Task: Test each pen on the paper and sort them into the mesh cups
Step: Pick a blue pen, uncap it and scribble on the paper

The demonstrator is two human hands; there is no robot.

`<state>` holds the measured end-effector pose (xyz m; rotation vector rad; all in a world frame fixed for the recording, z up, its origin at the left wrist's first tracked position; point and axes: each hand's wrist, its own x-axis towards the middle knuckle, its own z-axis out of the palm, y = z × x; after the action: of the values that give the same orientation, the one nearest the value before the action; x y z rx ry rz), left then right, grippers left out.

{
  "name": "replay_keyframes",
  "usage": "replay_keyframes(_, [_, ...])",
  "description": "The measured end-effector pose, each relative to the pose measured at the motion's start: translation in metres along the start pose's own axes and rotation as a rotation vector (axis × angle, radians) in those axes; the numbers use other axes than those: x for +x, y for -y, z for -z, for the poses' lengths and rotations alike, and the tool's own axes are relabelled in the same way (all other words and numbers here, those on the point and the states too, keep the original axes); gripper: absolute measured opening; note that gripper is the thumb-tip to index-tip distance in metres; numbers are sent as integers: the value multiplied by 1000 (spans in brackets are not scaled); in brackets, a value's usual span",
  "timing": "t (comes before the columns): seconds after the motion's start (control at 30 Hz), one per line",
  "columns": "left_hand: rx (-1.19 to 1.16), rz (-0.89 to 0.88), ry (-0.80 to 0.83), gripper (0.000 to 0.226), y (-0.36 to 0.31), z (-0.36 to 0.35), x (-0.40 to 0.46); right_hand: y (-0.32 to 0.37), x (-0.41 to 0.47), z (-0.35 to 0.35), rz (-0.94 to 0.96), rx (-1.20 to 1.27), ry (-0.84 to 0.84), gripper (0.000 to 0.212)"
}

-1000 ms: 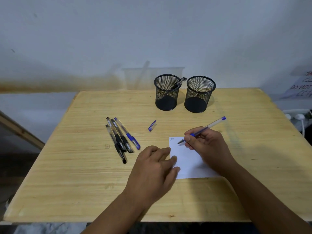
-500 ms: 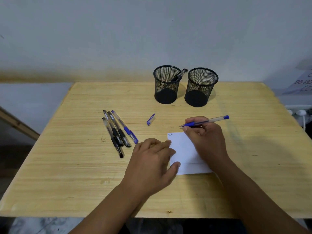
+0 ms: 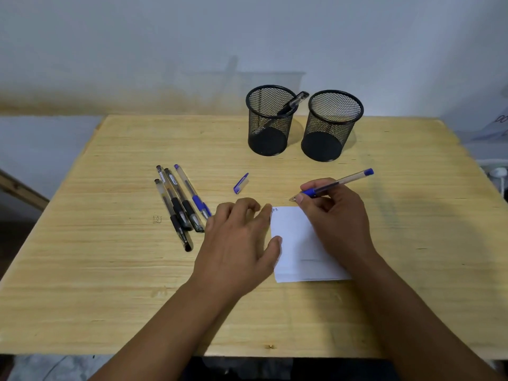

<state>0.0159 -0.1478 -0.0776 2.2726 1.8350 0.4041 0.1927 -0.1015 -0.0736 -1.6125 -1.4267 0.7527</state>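
Note:
My right hand (image 3: pixel 336 218) grips an uncapped blue pen (image 3: pixel 338 184), its tip lifted just past the top edge of the white paper (image 3: pixel 299 243). A small scribble marks the paper's top left corner. My left hand (image 3: pixel 239 246) lies with relaxed fingers at the paper's left edge, thumb on the sheet. The pen's blue cap (image 3: pixel 241 183) lies loose on the table. Several capped pens (image 3: pixel 180 204), black and blue, lie side by side to the left. Two black mesh cups stand at the back: the left cup (image 3: pixel 268 122) has one black pen in it, the right cup (image 3: pixel 331 125) looks empty.
Everything sits on a light wooden table (image 3: pixel 110 270) against a pale wall. A white cable and plug (image 3: pixel 497 174) lie beyond the table's right edge.
My right hand has lifted the blue pen off the paper and moved its tip up past the sheet's top edge. My left hand stays beside the paper.

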Motion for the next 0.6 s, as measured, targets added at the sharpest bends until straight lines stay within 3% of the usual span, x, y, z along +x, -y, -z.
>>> replay_keyframes(0.3, [77,-65,117,79,1,-5,0,0,-4,0,86,38,-10,11])
replay_keyframes(0.6, [61,-75,101,81,2,-10,1,3,-6,4,101,68,-10,13])
